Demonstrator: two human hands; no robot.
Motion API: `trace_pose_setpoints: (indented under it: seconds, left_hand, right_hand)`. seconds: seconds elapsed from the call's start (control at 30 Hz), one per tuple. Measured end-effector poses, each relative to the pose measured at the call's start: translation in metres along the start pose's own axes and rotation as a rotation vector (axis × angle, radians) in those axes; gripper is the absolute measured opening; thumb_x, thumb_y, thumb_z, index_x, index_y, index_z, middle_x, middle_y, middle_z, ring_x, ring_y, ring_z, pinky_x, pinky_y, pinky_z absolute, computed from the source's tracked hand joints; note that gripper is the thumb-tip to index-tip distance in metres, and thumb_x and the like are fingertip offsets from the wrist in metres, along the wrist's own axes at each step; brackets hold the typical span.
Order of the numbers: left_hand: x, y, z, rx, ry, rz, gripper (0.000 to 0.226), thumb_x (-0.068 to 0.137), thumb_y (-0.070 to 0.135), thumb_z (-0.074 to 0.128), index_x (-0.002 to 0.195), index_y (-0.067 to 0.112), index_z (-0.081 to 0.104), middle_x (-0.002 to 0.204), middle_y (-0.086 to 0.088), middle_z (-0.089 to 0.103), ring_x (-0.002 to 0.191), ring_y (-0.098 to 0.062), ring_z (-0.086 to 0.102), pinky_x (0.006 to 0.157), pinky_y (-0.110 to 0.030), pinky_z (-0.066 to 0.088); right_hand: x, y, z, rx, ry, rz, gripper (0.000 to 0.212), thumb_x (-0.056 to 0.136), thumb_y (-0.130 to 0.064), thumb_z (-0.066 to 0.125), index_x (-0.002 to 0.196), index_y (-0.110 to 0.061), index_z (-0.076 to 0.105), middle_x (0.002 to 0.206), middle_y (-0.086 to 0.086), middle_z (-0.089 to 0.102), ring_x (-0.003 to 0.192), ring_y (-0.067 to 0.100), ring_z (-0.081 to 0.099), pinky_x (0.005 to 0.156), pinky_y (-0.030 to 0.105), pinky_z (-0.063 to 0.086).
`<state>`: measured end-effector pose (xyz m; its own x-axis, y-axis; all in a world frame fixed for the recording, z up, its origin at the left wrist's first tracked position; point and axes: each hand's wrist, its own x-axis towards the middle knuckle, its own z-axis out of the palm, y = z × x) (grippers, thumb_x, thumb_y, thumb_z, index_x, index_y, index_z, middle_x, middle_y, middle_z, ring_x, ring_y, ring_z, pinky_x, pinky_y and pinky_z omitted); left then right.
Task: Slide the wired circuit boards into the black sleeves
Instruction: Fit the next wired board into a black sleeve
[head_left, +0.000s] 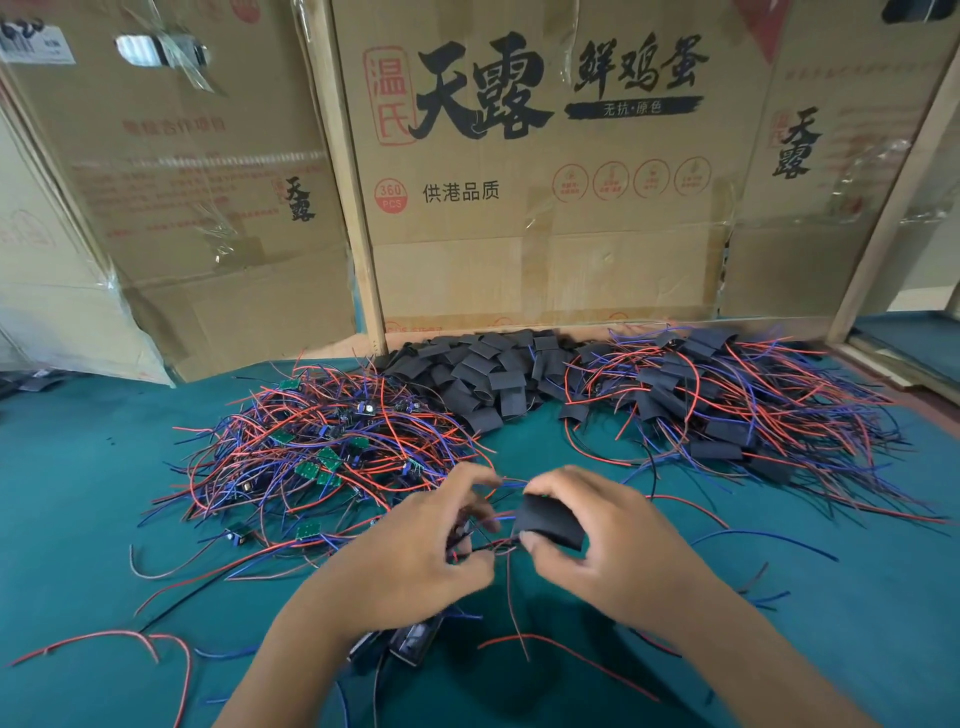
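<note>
Circuit board (464, 530) inside left hand (415, 551) grip blurred, mostly hidden by fingers.

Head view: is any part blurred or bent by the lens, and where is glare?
Head view: the left hand and the wires it holds are motion-blurred; the right hand pinching the black sleeve is sharper; the wooden posts lean from wide-angle distortion; glare sits on the plastic tape at upper left.

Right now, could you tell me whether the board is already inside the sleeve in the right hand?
Not yet, it seems: the right hand pinches the black sleeve, while the left hand holds the wires beside its opening.
</note>
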<state>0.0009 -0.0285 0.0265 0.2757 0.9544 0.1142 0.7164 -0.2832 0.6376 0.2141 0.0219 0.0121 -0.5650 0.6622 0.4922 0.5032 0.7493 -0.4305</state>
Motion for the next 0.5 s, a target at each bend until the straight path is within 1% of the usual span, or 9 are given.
trace_pose_setpoints:
  seconds: [0.07,0.1,0.13,0.17,0.2,0.3,0.37,0.43,0.5]
  left_hand:
    - [-0.002,-0.007,-0.008,0.007,-0.015,-0.045,0.028,0.095,0.031,0.063,0.119,0.034,0.049,0.099,0.012,0.067,0.084,-0.007,0.06,0.081,-0.025,0.047]
    - [-0.003,-0.009,-0.011,-0.003,-0.022,-0.039,0.019,0.097,0.033,0.063,0.114,0.031,0.053,0.095,0.011,0.07,0.084,-0.004,0.061,0.08,-0.023,0.046]
    - [-0.003,-0.009,-0.014,-0.033,-0.036,-0.021,0.014,0.098,0.034,0.062,0.109,0.027,0.056,0.091,0.01,0.072,0.08,-0.001,0.06,0.075,-0.019,0.044]
    - [-0.004,-0.009,-0.015,-0.072,-0.049,-0.005,0.012,0.099,0.034,0.061,0.104,0.024,0.058,0.088,0.009,0.074,0.075,0.0,0.06,0.069,-0.017,0.042]
    - [-0.005,-0.009,-0.016,-0.118,-0.051,0.001,0.013,0.098,0.034,0.062,0.101,0.021,0.059,0.087,0.008,0.074,0.073,0.0,0.059,0.068,-0.017,0.042]
    - [-0.007,-0.01,-0.02,-0.262,-0.011,-0.004,0.018,0.094,0.036,0.067,0.1,0.02,0.062,0.084,0.001,0.071,0.078,-0.008,0.061,0.076,-0.023,0.044]
    - [-0.007,-0.01,-0.022,-0.331,0.012,0.007,0.021,0.092,0.035,0.067,0.103,0.018,0.063,0.088,-0.006,0.071,0.081,-0.01,0.062,0.077,-0.022,0.047]
    - [-0.006,-0.01,-0.023,-0.34,0.036,0.04,0.016,0.094,0.034,0.064,0.101,0.02,0.065,0.088,-0.004,0.071,0.081,-0.009,0.062,0.078,-0.018,0.047]
    - [-0.005,-0.011,-0.024,-0.31,0.074,0.066,0.006,0.095,0.029,0.066,0.097,0.023,0.066,0.085,0.003,0.067,0.079,-0.005,0.058,0.076,-0.016,0.045]
  right_hand:
    - [0.001,0.005,-0.005,-0.004,0.028,0.018,0.025,0.081,-0.045,0.056,0.104,-0.035,0.051,0.098,-0.017,0.057,0.086,0.009,0.057,0.075,0.035,0.05]
    - [0.001,0.007,-0.008,-0.005,0.032,0.023,0.025,0.081,-0.045,0.057,0.103,-0.036,0.051,0.097,-0.018,0.056,0.085,0.008,0.056,0.075,0.035,0.05]
    - [0.001,0.008,-0.01,-0.008,0.028,0.025,0.025,0.082,-0.046,0.057,0.103,-0.036,0.051,0.097,-0.018,0.056,0.085,0.008,0.056,0.075,0.035,0.05]
    - [0.001,0.01,-0.011,-0.016,0.018,0.026,0.025,0.082,-0.047,0.057,0.104,-0.036,0.051,0.097,-0.019,0.056,0.084,0.007,0.055,0.074,0.034,0.049]
    - [0.001,0.011,-0.012,-0.026,0.006,0.026,0.025,0.082,-0.048,0.056,0.104,-0.036,0.052,0.097,-0.019,0.055,0.084,0.007,0.055,0.075,0.034,0.049]
    - [0.002,0.014,-0.015,-0.052,-0.015,0.034,0.028,0.083,-0.052,0.053,0.106,-0.034,0.054,0.098,-0.02,0.056,0.085,0.005,0.054,0.076,0.031,0.048]
    - [0.002,0.015,-0.016,-0.056,-0.02,0.038,0.03,0.083,-0.052,0.052,0.106,-0.034,0.055,0.099,-0.02,0.057,0.086,0.004,0.053,0.077,0.029,0.047]
    - [0.002,0.014,-0.018,-0.059,-0.028,0.037,0.03,0.083,-0.052,0.052,0.107,-0.034,0.055,0.1,-0.02,0.057,0.086,0.003,0.054,0.076,0.029,0.047]
    - [0.002,0.014,-0.02,-0.085,-0.037,0.027,0.03,0.084,-0.053,0.052,0.108,-0.035,0.054,0.1,-0.021,0.057,0.086,0.002,0.053,0.075,0.027,0.047]
